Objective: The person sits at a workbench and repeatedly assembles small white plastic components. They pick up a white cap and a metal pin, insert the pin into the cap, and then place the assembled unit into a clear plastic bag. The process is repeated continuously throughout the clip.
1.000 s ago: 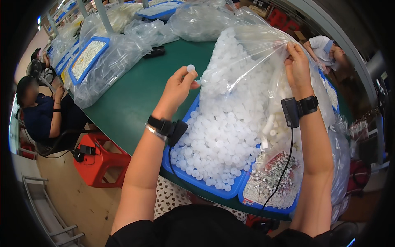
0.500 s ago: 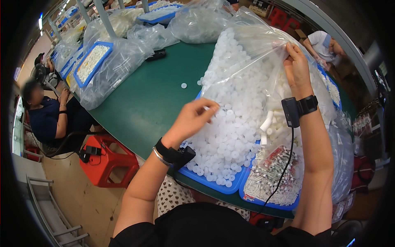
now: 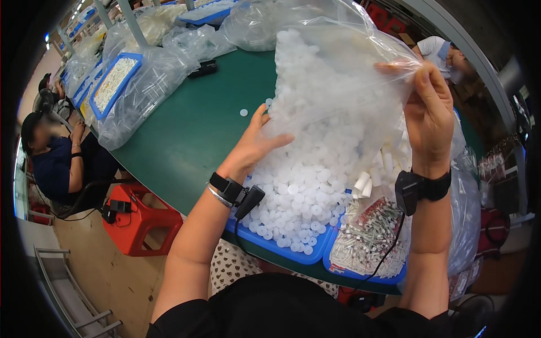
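A large clear plastic bag (image 3: 360, 107) full of white plastic discs leans over a blue tray. My right hand (image 3: 431, 118) is closed on the upper right edge of the bag, thumb and fingers pinching the film and pulling it taut. At the bag's left side, my left hand (image 3: 252, 143) rests with thumb and fingers apart, close against the film and the discs. Below the bag, loose white discs (image 3: 293, 208) are heaped in the blue tray (image 3: 270, 243). Part of the tray lies hidden under the bag.
Another blue tray (image 3: 366, 277) with thin white-and-metal pieces stands to the right, white tubes (image 3: 363, 183) beyond it. One disc (image 3: 243, 112) lies on the green table (image 3: 186, 118). A red stool (image 3: 143, 217) and a seated person (image 3: 53, 155) are at left.
My right hand has moved right and slightly down, drawing the bag's film with it. My left hand has moved up and left to the bag's side, its fingers spreading.
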{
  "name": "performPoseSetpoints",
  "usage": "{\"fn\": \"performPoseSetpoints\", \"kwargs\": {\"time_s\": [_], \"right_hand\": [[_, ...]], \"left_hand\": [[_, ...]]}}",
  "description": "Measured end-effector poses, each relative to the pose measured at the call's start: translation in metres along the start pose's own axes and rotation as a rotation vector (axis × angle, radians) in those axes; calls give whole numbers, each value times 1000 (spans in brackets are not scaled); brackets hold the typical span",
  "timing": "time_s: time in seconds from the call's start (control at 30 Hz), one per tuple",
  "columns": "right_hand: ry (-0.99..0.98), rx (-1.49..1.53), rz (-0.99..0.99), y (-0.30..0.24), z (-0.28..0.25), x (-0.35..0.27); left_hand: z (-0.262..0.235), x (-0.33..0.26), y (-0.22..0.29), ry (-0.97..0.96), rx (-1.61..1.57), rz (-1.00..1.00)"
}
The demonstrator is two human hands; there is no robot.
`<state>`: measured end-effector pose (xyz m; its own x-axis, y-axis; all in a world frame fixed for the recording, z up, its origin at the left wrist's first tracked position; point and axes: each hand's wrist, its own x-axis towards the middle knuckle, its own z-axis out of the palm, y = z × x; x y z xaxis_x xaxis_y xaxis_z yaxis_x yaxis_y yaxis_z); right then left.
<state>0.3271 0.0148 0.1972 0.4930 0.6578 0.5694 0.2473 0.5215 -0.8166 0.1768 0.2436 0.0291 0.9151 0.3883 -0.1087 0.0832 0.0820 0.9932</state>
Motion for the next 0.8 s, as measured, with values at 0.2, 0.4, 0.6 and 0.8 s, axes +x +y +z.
{"fn": "performPoseSetpoints", "kwargs": {"time_s": [0.2,0.4,0.6,0.8], "right_hand": [[-43,-16,-37,-6,-3,2],[-65,125,-23,-6,3,2],[0,152,94,14,0,11],[17,208,147,37,8,31]], "left_hand": [[-10,-10,18,-195,41,67],[-49,-1,-6,-433,-639,66],[-29,30,-11,-184,-1110,-18],[7,42,-18,134,-658,142]]}}
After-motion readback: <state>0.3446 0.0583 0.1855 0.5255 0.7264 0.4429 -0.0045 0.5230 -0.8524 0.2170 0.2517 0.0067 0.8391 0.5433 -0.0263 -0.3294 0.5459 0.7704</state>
